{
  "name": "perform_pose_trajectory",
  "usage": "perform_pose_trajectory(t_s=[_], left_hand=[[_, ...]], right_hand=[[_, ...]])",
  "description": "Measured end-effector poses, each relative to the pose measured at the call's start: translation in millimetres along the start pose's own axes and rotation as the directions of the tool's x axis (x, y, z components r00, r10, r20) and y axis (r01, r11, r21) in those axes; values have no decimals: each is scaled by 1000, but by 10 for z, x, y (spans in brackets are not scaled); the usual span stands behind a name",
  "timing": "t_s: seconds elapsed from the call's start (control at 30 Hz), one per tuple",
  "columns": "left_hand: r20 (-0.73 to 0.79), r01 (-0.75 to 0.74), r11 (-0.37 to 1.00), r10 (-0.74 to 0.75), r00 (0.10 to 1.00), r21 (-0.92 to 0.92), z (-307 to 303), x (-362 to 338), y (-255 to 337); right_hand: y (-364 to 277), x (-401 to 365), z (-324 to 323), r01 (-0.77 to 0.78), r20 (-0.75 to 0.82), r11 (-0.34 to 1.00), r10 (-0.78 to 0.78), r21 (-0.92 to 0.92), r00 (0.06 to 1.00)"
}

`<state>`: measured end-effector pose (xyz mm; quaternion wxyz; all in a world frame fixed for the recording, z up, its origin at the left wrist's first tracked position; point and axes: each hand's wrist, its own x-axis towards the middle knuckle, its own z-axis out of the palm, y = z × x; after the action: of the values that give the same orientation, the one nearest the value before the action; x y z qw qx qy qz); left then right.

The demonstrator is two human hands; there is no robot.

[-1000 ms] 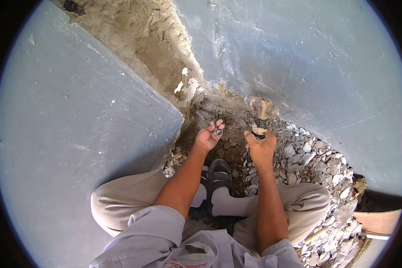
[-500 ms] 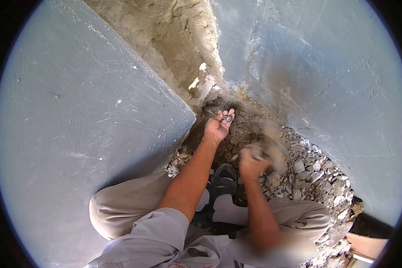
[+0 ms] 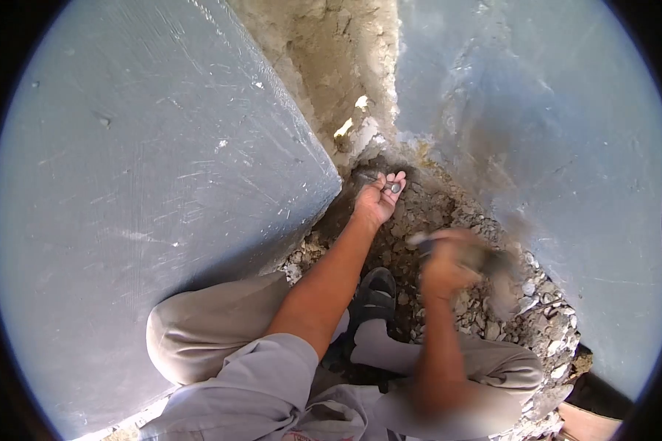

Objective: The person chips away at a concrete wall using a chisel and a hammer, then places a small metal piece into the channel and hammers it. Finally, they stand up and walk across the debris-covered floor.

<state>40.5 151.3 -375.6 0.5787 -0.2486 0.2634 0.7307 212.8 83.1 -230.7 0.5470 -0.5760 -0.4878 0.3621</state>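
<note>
The left hand (image 3: 377,201) is curled around a short metal chisel (image 3: 393,188), fingers wrapped over its shaft, at the far end of the rubble pit (image 3: 449,213), where the pit narrows into a raw broken channel (image 3: 331,66). The right hand (image 3: 444,263) is clenched on a hammer (image 3: 489,259) above the middle of the pit (both are smeared by motion blur, so the head's outline cannot be made out). Loose grey stones (image 3: 544,323) heap along the pit's right edge. A sandalled foot (image 3: 374,292) stands at the pit's near end, between the person's bent knees. Smooth grey concrete (image 3: 162,184) flanks the pit on the left and more concrete (image 3: 581,132) on the right
</note>
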Motion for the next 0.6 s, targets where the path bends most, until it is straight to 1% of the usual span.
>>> perform_pose_trajectory(t_s=[0.03, 0.07, 0.1, 0.13, 0.17, 0.2, 0.23, 0.27, 0.3, 0.33, 0.37, 0.4, 0.43, 0.47, 0.5, 0.53, 0.57, 0.6], left_hand=[[14, 40, 999, -40, 999, -23, -85, 55, -4], [38, 85, 996, -83, 996, -37, -91, 109, -53], [11, 69, 992, -70, 997, 105, -84, 85, -92], [-32, 70, 994, -68, 997, 89, -79, 90, -104], [-10, 48, 993, -47, 999, 110, -108, 113, -97], [13, 33, 990, -35, 999, 137, -80, 124, -97], [16, 19, 993, -21, 1000, 115, -49, 141, -111], [14, 3, 996, -4, 1000, 90, -32, 151, -133], [11, -18, 998, 17, 1000, 66, 0, 163, -130], [-9, -18, 999, 18, 1000, 50, 67, 135, -118], [-33, -18, 999, 19, 999, 33, 144, 90, -114], [-57, -20, 1000, 20, 998, 13, 129, 117, -114], [-20, -8, 1000, 8, 1000, 6, 99, 146, -100], [-38, -16, 1000, 16, 999, 1, 65, 139, -71], [-46, -19, 1000, 19, 999, 3, 91, 132, -72], [-50, -14, 1000, 14, 999, 10, 135, 115, -129], [-63, -27, 999, 28, 998, 20, 130, 110, -152], [-68, -17, 998, 22, 997, 66, 122, 107, -177]], right_hand=[[460, -88, 92, -144, 257, 988, 155, -60, 954], [909, -173, 187, -234, 491, 955, 296, -184, 819], [823, -208, 148, -147, 510, 969, 231, -198, 829], [762, -168, 175, -251, 490, 958, 286, -138, 823], [714, -183, 108, -357, 479, 929, 356, -92, 802], [499, -161, 33, -460, 462, 887, 426, -43, 778], [178, 4, -43, -395, 455, 918, 361, -21, 814], [46, 140, -97, -232, 402, 965, 166, 119, 900], [-171, 274, -167, -47, 267, 988, 6, 147, 964], [-620, 366, -255, -125, 181, 983, 99, 136, 979], [-781, 479, -340, 7, 123, 994, -21, 113, 992], [-881, 525, -315, 147, -1, 967, -150, 211, 989], [-819, 523, -231, 191, -108, 940, -167, 284, 980], [-693, 501, -157, 244, -218, 905, -175, 349, 960], [-163, 375, -65, 455, -62, 883, -463, -111, 884], [296, 217, 30, 258, 113, 955, -243, -148, 963], [740, 65, 133, 77, 279, 963, -2, -260, 960], [838, -55, 254, -580, 492, 811, 537, -78, 685]])
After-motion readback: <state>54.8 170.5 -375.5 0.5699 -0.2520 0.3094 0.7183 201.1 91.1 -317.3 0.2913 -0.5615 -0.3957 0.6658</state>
